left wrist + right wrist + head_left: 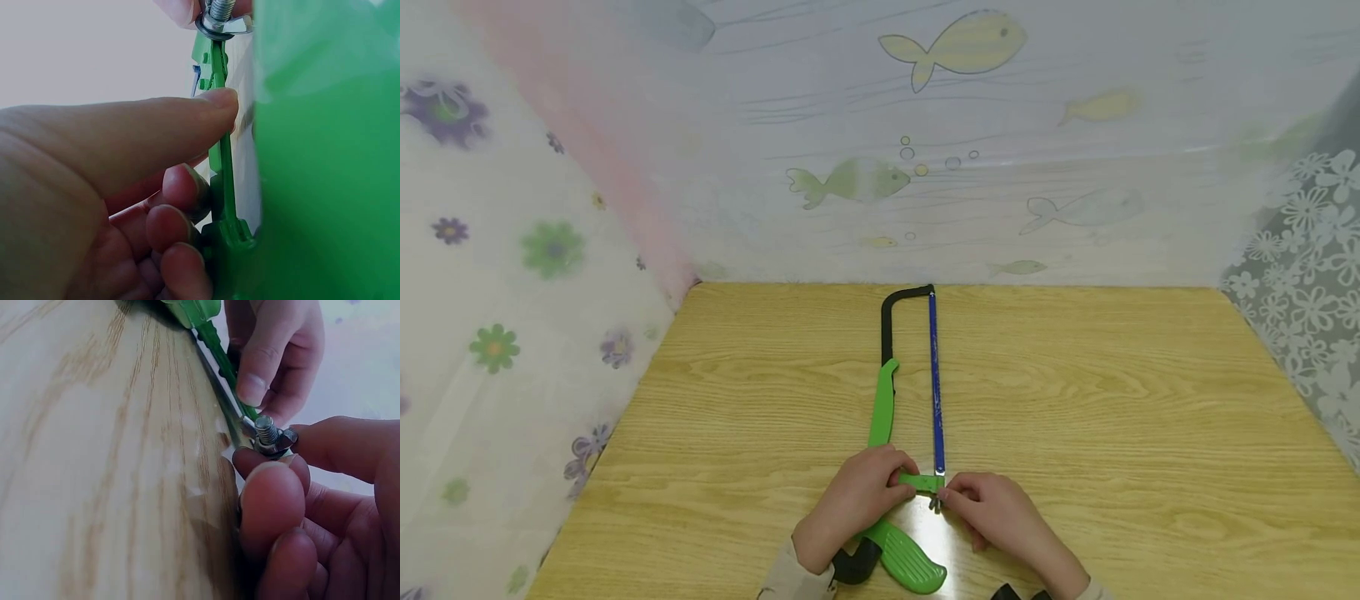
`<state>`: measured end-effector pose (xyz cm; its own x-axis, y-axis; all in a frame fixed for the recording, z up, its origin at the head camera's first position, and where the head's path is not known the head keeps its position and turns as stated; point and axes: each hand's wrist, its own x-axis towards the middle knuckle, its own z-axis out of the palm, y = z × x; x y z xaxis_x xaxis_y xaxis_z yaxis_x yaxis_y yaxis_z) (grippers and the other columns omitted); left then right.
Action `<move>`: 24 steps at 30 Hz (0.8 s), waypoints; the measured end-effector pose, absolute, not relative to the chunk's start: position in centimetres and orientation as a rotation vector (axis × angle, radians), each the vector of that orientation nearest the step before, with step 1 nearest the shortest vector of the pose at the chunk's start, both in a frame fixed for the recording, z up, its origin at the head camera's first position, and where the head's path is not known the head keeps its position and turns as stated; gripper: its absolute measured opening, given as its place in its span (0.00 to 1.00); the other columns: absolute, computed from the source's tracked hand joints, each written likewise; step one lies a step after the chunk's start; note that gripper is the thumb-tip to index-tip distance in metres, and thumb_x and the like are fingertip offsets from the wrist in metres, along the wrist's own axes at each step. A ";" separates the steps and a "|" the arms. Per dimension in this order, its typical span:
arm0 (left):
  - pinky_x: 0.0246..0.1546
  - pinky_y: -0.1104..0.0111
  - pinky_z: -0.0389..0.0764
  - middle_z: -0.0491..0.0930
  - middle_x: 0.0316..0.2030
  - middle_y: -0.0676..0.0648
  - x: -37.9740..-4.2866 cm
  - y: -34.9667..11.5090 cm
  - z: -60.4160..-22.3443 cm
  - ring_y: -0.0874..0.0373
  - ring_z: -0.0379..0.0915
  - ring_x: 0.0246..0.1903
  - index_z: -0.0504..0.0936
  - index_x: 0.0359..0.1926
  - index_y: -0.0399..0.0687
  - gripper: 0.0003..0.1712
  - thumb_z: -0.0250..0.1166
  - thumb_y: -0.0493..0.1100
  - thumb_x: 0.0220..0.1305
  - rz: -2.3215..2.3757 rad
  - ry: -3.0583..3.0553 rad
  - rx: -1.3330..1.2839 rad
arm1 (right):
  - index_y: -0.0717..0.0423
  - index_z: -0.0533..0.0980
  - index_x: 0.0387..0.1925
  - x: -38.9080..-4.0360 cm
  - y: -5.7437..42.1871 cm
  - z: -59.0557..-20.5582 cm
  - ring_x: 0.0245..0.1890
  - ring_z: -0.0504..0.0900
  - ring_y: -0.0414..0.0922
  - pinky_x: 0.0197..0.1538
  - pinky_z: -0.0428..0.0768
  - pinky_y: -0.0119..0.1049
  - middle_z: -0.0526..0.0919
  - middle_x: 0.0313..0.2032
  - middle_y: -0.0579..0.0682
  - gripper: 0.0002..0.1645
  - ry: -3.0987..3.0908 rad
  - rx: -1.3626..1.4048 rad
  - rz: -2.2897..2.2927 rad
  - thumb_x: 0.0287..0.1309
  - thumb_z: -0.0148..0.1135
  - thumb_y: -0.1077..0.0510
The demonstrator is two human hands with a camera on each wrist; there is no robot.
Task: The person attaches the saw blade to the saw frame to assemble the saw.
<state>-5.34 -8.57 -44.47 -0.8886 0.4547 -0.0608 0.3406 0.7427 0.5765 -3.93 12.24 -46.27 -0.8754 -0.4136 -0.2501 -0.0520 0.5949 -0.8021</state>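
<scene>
A hacksaw lies on the table, with a green handle point(913, 560), a black front frame point(887, 329) and a blue blade point(936, 379) along its right side. My left hand point(868, 492) grips the green crossbar point(922, 482) at the near end of the blade, thumb on one side and fingers on the other. At that bar's outer end, a metal wing nut point(275, 444) sits on a threaded bolt point(222, 9). My right hand point(996, 512) pinches the wing nut between thumb and fingers. The blade's near end meets the bar beside the right fingertips.
The wood-grain table point(1112, 400) stretches around the saw. Behind it hangs a fish-printed sheet point(970, 208), with a flower-printed sheet point(497, 283) at the left and a white floral lace pattern point(1315, 283) at the right.
</scene>
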 end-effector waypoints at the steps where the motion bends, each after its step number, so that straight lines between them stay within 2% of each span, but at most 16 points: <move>1: 0.23 0.75 0.63 0.64 0.21 0.60 -5.3 -8.6 -44.5 0.67 0.59 0.21 0.80 0.35 0.53 0.07 0.64 0.45 0.54 0.849 2.745 0.635 | 0.42 0.76 0.25 -3.9 12.3 -46.3 0.06 0.70 0.39 0.13 0.66 0.33 0.67 0.09 0.41 0.16 2.410 -0.374 -1.199 0.58 0.50 0.39; 24: 0.23 0.75 0.63 0.64 0.21 0.60 -5.4 -8.6 -44.3 0.67 0.59 0.21 0.80 0.35 0.53 0.06 0.64 0.45 0.54 0.854 2.732 0.628 | 0.44 0.75 0.25 -4.0 12.2 -46.4 0.06 0.70 0.39 0.13 0.65 0.32 0.68 0.08 0.43 0.17 2.400 -0.346 -1.246 0.54 0.53 0.37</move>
<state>-5.38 -8.56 -44.32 -0.8870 0.4561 -0.0723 0.3337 0.7413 0.5823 -3.97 12.24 -46.44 -0.8840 -0.3987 -0.2441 -0.0297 0.5690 -0.8218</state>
